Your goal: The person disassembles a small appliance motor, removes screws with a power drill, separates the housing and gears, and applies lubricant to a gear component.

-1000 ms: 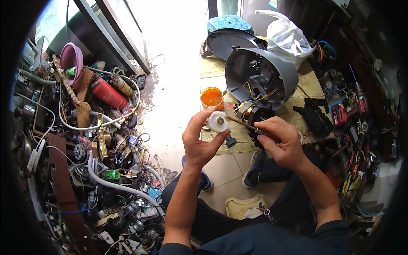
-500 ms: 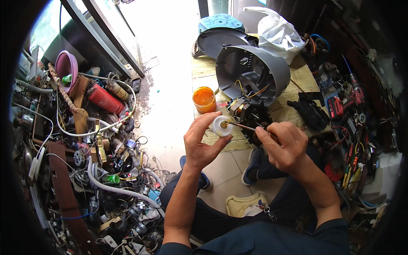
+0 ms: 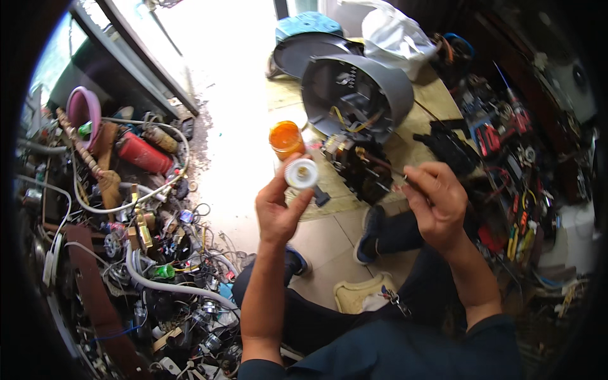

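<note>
Between the fingers and thumb of my left hand (image 3: 278, 212) is a white plastic gear (image 3: 308, 180), with a dab of yellowish-brown grease at its centre. My right hand (image 3: 438, 201) pinches a thin rod-like tool (image 3: 382, 163), its brown tip pointing left over a motor assembly (image 3: 354, 168) with wires. The tool is apart from the gear, and its exact kind is unclear. Just beyond the gear stands an open jar of orange grease (image 3: 285, 140). Behind the motor, a grey round appliance housing (image 3: 399, 95) lies on its side, showing yellow wires inside.
The wooden table (image 3: 437, 107) also carries a black part (image 3: 446, 149), a dark lid (image 3: 310, 56) and a white plastic bag (image 3: 396, 38). Tools, including a red drill (image 3: 520, 120), crowd the right. Loose parts, hoses and a red cylinder (image 3: 144, 153) fill the left floor.
The tool tip has left the gear's centre, and my right hand has drawn away to the right. My left hand has shifted left and turned the gear's face upward. The whole view has shifted slightly.
</note>
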`<state>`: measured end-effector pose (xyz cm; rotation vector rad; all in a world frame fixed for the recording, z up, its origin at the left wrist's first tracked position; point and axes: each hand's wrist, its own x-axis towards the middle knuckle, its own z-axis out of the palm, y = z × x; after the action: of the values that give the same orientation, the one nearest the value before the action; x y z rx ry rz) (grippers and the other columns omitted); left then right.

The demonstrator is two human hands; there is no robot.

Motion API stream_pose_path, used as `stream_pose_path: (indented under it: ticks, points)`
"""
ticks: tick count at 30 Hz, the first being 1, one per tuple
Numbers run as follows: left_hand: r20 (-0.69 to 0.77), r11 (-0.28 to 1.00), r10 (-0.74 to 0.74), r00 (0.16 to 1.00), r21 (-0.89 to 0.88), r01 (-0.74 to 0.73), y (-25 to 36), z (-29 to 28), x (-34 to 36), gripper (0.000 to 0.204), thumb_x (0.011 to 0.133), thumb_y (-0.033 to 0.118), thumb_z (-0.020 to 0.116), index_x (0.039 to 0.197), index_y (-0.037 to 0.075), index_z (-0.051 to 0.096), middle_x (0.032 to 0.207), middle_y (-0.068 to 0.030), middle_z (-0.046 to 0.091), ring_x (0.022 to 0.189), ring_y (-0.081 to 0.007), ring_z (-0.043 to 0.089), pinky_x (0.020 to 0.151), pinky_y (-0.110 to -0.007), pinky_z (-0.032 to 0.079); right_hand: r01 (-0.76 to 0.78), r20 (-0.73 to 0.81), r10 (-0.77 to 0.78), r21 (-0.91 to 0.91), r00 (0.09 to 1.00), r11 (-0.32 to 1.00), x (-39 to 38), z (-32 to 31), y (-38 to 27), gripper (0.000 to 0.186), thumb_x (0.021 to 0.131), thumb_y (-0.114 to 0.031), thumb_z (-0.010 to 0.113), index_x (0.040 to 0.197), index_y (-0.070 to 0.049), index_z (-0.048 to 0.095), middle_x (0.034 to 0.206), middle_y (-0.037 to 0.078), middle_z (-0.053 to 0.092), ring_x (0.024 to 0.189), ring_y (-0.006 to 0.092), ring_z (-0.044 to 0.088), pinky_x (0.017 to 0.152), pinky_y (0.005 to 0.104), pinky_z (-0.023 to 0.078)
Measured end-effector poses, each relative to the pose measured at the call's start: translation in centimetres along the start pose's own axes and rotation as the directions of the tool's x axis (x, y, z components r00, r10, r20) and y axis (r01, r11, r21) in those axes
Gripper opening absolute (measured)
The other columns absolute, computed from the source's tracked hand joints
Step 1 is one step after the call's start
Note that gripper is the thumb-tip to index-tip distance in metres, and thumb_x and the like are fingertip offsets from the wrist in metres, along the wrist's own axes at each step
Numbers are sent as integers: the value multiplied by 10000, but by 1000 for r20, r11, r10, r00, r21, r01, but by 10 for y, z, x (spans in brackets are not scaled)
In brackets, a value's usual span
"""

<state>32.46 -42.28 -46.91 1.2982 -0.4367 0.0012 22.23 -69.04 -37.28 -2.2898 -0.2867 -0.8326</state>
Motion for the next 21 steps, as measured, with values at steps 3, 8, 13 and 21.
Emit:
stream_pose_path:
  ticks: [3,8,13,21]
  points:
    - [-15,987,-52,999,-153,49,6,2,-3,680,941,54,780,1541,-86,492,1481,-211,634,1393,-280,597,1233,-430,392,-250,-32,258,157,966,955,-22,-28,-1,309,896,80,744,1201,30,750,1090,81,678,808,111,638,685,239,499]
    - [18,988,19,1000,-151,-16,8,13,-11,731,904,101,854,1524,-49,497,1462,-259,623,1336,-365,645,1102,-464,554,-441,-103,495,325,863,837,-78,-71,16,322,939,57,727,1261,57,724,1135,24,656,814,35,555,712,192,443]
    - [125,966,-60,990,-241,89,11,37,-22,696,833,-78,826,1469,-34,546,1395,-206,679,1322,-312,652,1179,-466,480,-598,-66,658,356,750,718,-116,-97,14,326,950,41,723,1275,68,715,1096,17,652,812,33,540,727,188,432]
    - [389,937,-199,899,-193,291,3,76,-58,656,807,-58,844,1405,-25,578,1342,-180,694,1261,-304,686,1116,-461,528,-611,105,611,299,785,733,-129,-98,16,303,931,64,713,1234,75,720,1064,36,663,818,50,589,694,200,461]
